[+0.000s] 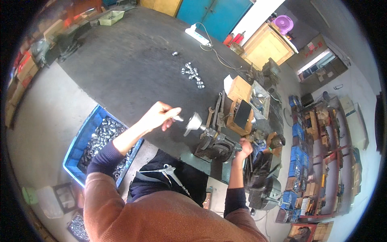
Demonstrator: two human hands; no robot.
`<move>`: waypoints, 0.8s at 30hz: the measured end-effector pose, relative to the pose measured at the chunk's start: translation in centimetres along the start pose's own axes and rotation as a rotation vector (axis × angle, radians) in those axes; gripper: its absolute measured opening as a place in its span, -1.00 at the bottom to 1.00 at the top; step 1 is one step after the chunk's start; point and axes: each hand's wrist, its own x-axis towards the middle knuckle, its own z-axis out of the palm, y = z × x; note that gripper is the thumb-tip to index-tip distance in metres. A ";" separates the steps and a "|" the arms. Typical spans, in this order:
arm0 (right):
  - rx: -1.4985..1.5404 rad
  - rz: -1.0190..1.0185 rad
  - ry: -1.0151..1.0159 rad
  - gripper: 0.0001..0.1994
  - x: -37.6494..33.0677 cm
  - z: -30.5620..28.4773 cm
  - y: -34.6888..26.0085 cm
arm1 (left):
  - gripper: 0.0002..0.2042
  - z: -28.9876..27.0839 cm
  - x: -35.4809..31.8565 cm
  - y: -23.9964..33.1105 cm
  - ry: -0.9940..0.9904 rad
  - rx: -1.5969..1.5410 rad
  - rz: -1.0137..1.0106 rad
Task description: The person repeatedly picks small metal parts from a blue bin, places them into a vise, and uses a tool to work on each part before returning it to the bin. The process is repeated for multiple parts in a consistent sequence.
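My left hand (160, 115) pinches a small silvery metal fitting (177, 118) between thumb and fingers. It is just left of a pale metal cup-shaped piece (194, 122) on the end of a dark bench-mounted machine (217, 146); the fitting and the cup look slightly apart. On the machine's near right side, my right hand (243, 149) is closed around its handle (237, 148), most of which the fingers hide. A blue crate (73, 151) full of similar metal fittings (105, 135) stands by my left forearm. Several more fittings (192, 73) lie grouped on the dark tabletop (133, 60).
An air blow gun (168, 172) lies across my lap. Wrenches (210, 116) and a cardboard box (238, 128) with a black phone (242, 113) sit beside the machine. Farther off are a white power strip (197, 37) with its cord and a green tray (111, 17). Shelves with blue bins (296, 149) line the right.
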 end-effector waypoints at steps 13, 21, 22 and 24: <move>0.678 0.451 0.091 -0.86 -5.8 -3.5 -11.7 | -0.77 -11.9 -17.1 -8.5 0.343 1.128 -0.298; 0.556 0.651 0.266 -0.87 -4.7 -0.2 -3.2 | -0.80 -8.6 6.9 -4.5 0.278 0.856 0.332; 0.550 0.661 0.216 -0.86 -4.3 0.0 -3.7 | -0.78 -8.7 9.9 -5.7 0.301 0.898 0.434; 0.538 0.677 0.231 -0.85 -4.1 0.8 -5.0 | -0.73 -9.5 15.9 -8.0 0.264 1.127 0.347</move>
